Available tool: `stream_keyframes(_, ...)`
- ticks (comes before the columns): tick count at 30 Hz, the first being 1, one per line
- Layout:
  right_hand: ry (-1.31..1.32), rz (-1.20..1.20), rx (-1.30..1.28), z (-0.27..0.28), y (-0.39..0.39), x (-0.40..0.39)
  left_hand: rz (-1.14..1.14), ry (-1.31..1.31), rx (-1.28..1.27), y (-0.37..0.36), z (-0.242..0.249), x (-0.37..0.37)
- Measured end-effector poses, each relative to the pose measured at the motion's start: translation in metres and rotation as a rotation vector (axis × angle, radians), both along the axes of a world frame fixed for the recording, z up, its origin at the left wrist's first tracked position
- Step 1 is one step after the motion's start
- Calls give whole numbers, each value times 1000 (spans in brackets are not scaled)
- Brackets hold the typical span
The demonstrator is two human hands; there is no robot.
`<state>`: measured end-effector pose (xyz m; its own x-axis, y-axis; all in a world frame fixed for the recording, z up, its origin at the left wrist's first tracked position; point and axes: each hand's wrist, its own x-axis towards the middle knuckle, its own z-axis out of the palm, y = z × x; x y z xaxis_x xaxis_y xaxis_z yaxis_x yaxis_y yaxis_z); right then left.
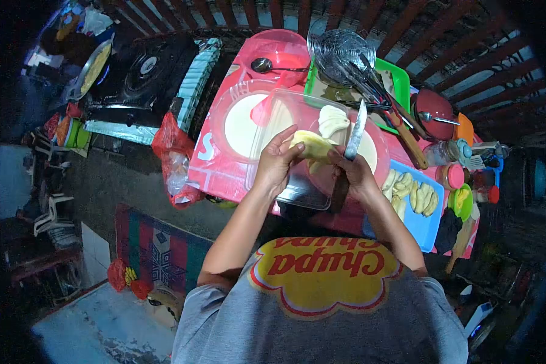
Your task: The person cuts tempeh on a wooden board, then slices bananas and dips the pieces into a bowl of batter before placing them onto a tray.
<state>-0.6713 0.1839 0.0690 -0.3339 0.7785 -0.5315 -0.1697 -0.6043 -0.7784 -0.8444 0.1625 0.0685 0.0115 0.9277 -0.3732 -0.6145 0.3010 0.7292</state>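
Observation:
My left hand (277, 156) is closed on a pale yellow peeled banana (313, 146), held over a clear plastic container (306, 198). In my right hand (358, 174) is a knife (358, 128), its blade pointing up and away and its dark handle below the fingers. The fingertips of my right hand are at the banana's right end. Pale banana slices (332, 119) lie fanned just beyond my hands. A bowl of cream-coloured batter (244, 130) stands to the left, and another bowl of batter (368, 155) is partly hidden behind my right hand.
A blue tray (428, 227) of peeled bananas is at the right. Behind are a green tray (400, 76) with tongs and a pink bowl holding a ladle (262, 65). Jars (450, 176) line the right side. A stove (142, 73) and a pan (94, 68) stand left.

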Motion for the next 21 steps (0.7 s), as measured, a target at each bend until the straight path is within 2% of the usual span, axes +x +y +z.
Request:
stream_keyframes(5, 4, -34, -21, 9, -15, -4, -59, -6, 11, -15, -8, -7)
stream_keyframes(8, 42, -13, -53, -6, -24, 1, -26, -63, -69, -25, -7, -7)
stream_keyframes(10, 98, -9, -73, -9, -29, 3, -27, -62, 11, -32, -10, -3)
stream_keyframes(14, 72, -25, -101, -9, -35, 8, 13, -70, -2, -45, -7, 7)
stream_keyframes(16, 53, -28, -100, -10, -38, 10, 17, -45, -41, -50, -13, 8)
stream_keyframes(17, -44, 25, -41, -11, -39, 11, 12, -43, -45, -53, -21, 6)
stream_keyframes(18, -141, 78, 18, -12, -40, 12, -23, 62, -156, -54, -25, 3)
stream_keyframes(19, -140, 75, 15, -14, -43, 14, -59, 167, -267, -56, -30, 3)
stream_keyframes(20, -117, 79, 18, -18, -45, 15, -62, 169, -268, -58, -34, 7)
stream_keyframes(21, -93, 83, 20, -22, -47, 16, 28, 119, -251, -59, -33, 15)
